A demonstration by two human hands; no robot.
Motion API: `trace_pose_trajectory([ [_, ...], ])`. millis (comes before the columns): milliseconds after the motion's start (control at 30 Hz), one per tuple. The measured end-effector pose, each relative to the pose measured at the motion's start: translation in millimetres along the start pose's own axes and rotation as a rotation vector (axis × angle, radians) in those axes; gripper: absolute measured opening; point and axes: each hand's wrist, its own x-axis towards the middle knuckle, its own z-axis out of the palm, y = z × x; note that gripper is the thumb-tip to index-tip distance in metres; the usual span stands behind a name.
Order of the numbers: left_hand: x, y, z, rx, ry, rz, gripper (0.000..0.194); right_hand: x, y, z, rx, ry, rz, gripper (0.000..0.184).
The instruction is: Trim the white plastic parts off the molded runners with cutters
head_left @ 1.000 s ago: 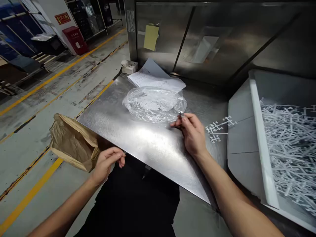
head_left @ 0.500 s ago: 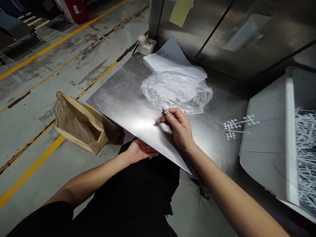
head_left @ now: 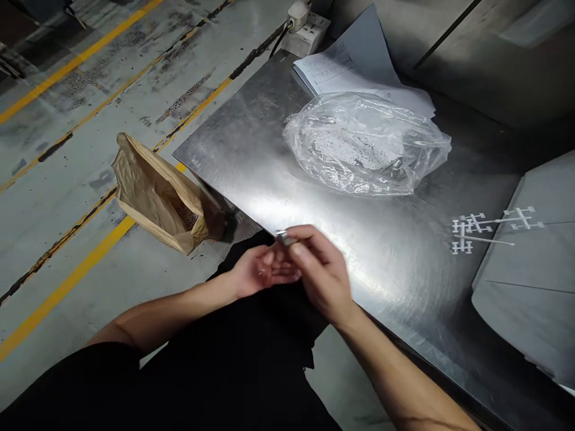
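Observation:
My right hand [head_left: 320, 269] pinches a small shiny metal piece [head_left: 284, 237] between thumb and fingertips, right at the front edge of the steel table [head_left: 251, 161]. My left hand [head_left: 258, 269] lies palm up just below that edge, fingers spread, directly under and touching the right hand's fingers. A crumpled clear plastic bag [head_left: 366, 143] rests on the table beyond both hands.
An open brown paper bag [head_left: 162, 197] hangs at the table's left corner. White papers [head_left: 354, 72] and a power strip [head_left: 305, 24] lie at the back. A white plastic sprue [head_left: 489, 227] sits beside a grey bin [head_left: 534, 281] on the right.
My right hand has drawn the small metal piece from beside the plastic bag back to the table's front edge. My left hand has come in under it. The view has tilted down.

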Motion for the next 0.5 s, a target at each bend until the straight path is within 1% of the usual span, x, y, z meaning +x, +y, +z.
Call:
trace_pose_trajectory([
  [67, -21, 9, 1.7, -0.296, -0.027, -0.185, 0.047, 4, -12, -27, -0.028, 0.197, -0.126, 0.013],
  [100, -30, 17, 2.7, -0.472, -0.020, -0.293, 0.044, 5, -17, -42, -0.044, 0.299, -0.192, 0.012],
  [133, -37, 26, 4.0, -0.606, -0.002, -0.371, 0.041, 4, -21, -58, -0.057, 0.395, -0.255, 0.011],
  [167, -39, 38, 6.2, -0.687, 0.012, -0.404, 0.038, 2, -24, -74, -0.059, 0.487, -0.314, 0.010],
  [200, -37, 53, 9.7, -0.703, 0.020, -0.379, 0.037, -1, -25, -88, -0.049, 0.568, -0.369, 0.010],
  [233, -28, 70, 15.0, -0.676, 0.017, -0.300, 0.037, -5, -24, -100, -0.029, 0.639, -0.416, 0.010],
  [267, -14, 90, 22.1, -0.617, 0.005, -0.176, 0.038, -9, -23, -110, -0.004, 0.700, -0.452, 0.012],
  [300, 6, 110, 30.9, -0.532, -0.006, -0.011, 0.039, -15, -21, -117, 0.017, 0.750, -0.479, 0.014],
  [367, 53, 152, 51.0, -0.272, 0.003, 0.393, 0.043, -27, -18, -125, 0.045, 0.812, -0.514, 0.018],
  [400, 78, 170, 60.7, -0.094, 0.041, 0.602, 0.043, -35, -17, -125, 0.044, 0.829, -0.531, 0.019],
  [433, 101, 185, 69.1, 0.105, 0.089, 0.777, 0.043, -43, -16, -125, 0.032, 0.843, -0.547, 0.020],
  [467, 122, 197, 75.7, 0.287, 0.152, 0.920, 0.044, -51, -16, -123, 0.009, 0.858, -0.566, 0.020],
  [500, 139, 206, 80.0, 0.435, 0.209, 1.032, 0.047, -59, -15, -120, -0.022, 0.877, -0.585, 0.019],
])
